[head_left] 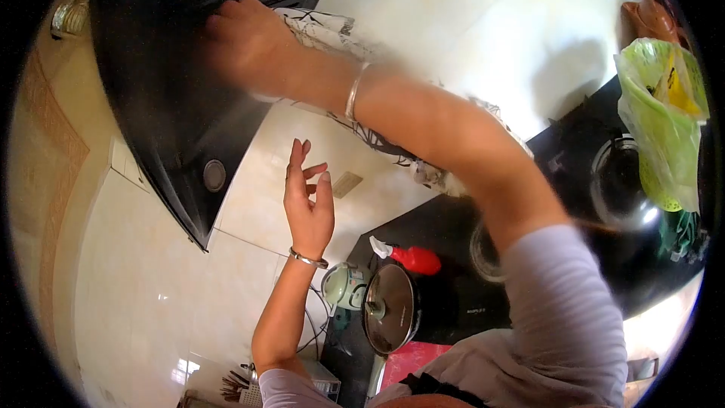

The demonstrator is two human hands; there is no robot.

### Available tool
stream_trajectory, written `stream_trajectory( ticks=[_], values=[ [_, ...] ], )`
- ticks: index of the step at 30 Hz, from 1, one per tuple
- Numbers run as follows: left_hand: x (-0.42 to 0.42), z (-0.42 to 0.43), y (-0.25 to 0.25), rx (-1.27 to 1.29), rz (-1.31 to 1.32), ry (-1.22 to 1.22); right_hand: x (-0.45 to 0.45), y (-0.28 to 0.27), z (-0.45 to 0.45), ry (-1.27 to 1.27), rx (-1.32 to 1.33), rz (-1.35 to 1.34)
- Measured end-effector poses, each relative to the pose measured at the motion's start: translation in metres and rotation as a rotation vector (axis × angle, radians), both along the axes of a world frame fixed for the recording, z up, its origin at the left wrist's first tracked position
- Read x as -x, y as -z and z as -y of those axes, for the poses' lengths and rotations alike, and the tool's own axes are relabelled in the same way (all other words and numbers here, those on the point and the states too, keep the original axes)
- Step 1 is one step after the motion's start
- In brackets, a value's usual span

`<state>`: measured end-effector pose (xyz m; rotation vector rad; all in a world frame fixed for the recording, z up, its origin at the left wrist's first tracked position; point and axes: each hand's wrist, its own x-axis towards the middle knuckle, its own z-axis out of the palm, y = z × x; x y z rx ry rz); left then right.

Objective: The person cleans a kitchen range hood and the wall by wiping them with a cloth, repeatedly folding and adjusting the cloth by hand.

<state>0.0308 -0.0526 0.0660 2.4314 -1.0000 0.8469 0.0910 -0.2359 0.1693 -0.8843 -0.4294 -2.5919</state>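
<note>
My right hand [245,38] is raised to the black range hood [162,106], its fingers curled and partly blurred. White cloth with a dark branch-like print [321,24] shows at this hand and hangs behind my forearm toward the stove; the fingers appear closed on it. Silver bangles circle both wrists. My left hand [308,211] is held up in front of the tiled wall, below the hood's edge. Its fingers are apart and slightly bent, with nothing between them.
A black stovetop [468,310] carries a red spray bottle [417,259] and a lidded pan [391,310]. Beside the pan is a pale green pot-like appliance [345,285]. A green plastic bag [664,121] hangs at the right. A socket plate [347,184] sits on the wall.
</note>
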Motion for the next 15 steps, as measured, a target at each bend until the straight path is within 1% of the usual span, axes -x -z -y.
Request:
stream_trajectory(
  ticks=[2, 5, 11, 14, 15],
  values=[
    [0.0, -0.002, 0.005, 0.012, -0.025, -0.001, -0.003, 0.001, 0.001, -0.008, 0.001, -0.019],
    [0.001, -0.005, 0.009, 0.034, -0.065, -0.014, -0.008, -0.001, 0.003, -0.031, -0.003, 0.056],
    [0.007, -0.009, 0.014, 0.035, -0.107, -0.027, -0.053, 0.012, 0.014, -0.171, -0.018, -0.096],
    [0.008, -0.016, 0.016, -0.014, -0.107, -0.035, -0.074, 0.018, 0.019, -0.212, -0.074, -0.173],
    [0.009, -0.018, 0.016, -0.023, -0.106, -0.051, -0.08, 0.017, 0.02, -0.259, -0.059, -0.159]
  ],
)
